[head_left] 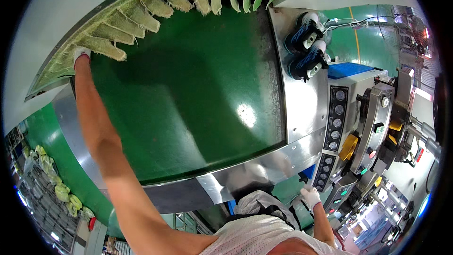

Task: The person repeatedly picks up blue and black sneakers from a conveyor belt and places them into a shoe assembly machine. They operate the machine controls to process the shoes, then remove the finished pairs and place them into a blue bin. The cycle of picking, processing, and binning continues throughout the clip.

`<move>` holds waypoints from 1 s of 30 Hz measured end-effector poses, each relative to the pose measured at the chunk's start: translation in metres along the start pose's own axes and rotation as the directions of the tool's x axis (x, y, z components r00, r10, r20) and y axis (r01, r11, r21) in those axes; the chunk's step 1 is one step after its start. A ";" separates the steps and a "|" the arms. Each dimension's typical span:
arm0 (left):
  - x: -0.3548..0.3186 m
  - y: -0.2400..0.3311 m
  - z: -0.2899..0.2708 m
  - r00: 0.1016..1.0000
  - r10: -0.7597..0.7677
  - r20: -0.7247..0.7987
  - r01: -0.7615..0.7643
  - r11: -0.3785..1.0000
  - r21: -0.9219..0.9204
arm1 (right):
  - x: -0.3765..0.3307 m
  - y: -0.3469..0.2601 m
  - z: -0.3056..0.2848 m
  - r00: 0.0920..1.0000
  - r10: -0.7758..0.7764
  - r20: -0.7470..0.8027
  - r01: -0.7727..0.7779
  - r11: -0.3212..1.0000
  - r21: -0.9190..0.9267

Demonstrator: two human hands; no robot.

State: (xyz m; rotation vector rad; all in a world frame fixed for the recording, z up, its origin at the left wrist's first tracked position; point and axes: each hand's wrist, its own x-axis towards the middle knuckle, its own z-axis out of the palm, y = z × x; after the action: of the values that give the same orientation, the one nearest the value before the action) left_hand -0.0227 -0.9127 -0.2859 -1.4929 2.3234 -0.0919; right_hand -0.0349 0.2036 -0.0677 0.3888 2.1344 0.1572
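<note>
Seen from your head camera, your left hand (81, 55), in a white glove, is stretched far out across the green table (188, 94) to the row of pale yellow-green fabric pieces (141, 16) that curves along its far edge. The hand lies on the leftmost pieces; whether the fingers have closed on one cannot be told from here. The pieces overlap like fanned tiles, each frayed end pointing inward, probably so that one can be taken at a time.

Your right hand (310, 195), also gloved, is low beside your body, resting at the front corner of the control panel (332, 134), near a small blue part. Its fingers seem loosely curled on the edge, holding nothing that shows.

The panel is a dark upright strip with a column of round dials. Above it lies a flat blue rectangle (350, 70), and two spools of dark blue thread (306, 49) stand on the metal rim (302, 108). Yellow tabs (348, 147) stick out from the machine further right. More yellow-green bundles (61, 191) lie in a wire rack at lower left.
</note>
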 end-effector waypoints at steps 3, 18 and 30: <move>-0.009 -0.117 0.032 0.928 0.250 -0.275 -0.205 0.962 0.182 | 0.031 -0.082 -0.028 0.981 -0.181 0.070 0.137 0.902 0.409; -0.559 0.107 -0.027 0.881 0.143 -0.451 -0.460 0.485 -0.743 | -0.068 -0.191 -0.040 0.690 -0.722 -0.059 0.722 0.679 0.130; -0.884 0.345 -0.213 -0.139 0.879 -0.456 -0.740 -0.398 -0.542 | -0.071 -0.011 -0.063 0.373 -0.438 -0.818 0.880 0.447 0.162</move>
State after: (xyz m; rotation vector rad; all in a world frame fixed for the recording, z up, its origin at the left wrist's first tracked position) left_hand -0.0707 -0.0077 0.0679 0.8096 2.6239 1.5012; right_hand -0.0524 0.1715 0.0208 -0.4058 2.8622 -1.1085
